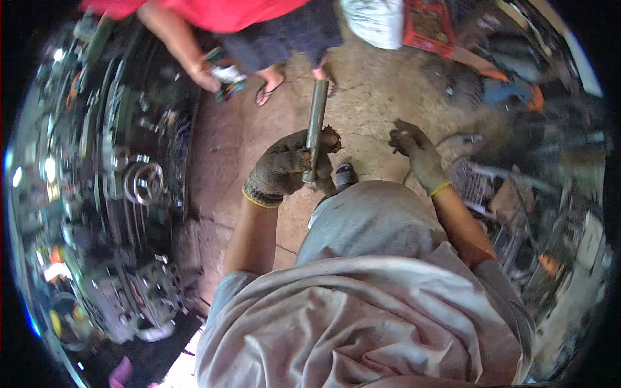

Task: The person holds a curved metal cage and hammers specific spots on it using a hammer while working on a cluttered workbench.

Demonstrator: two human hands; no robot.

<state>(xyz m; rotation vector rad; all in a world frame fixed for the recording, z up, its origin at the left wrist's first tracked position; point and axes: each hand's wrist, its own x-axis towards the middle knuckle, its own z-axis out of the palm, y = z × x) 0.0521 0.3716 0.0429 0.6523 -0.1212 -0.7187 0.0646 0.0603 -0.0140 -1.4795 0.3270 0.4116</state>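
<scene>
One gloved left hand (284, 169) holds the steel rod (316, 119) near its lower end; rigid, likely heavy. Right hand (417, 152) open, empty.

A stained concrete floor (369, 97) is stretching across the middle, cracked in places. A big dark machine (116, 194) with a handwheel (147, 183) is running along its left edge. Scrap metal (517, 194) is piling up along its right edge, and a red crate (430, 26) is sitting at the top.

I'm looking down into a metal workshop: a lathe (139, 187) with handwheels on the left, stained concrete floor (369, 97), scrap metal parts (511, 194) heaped right.
</scene>
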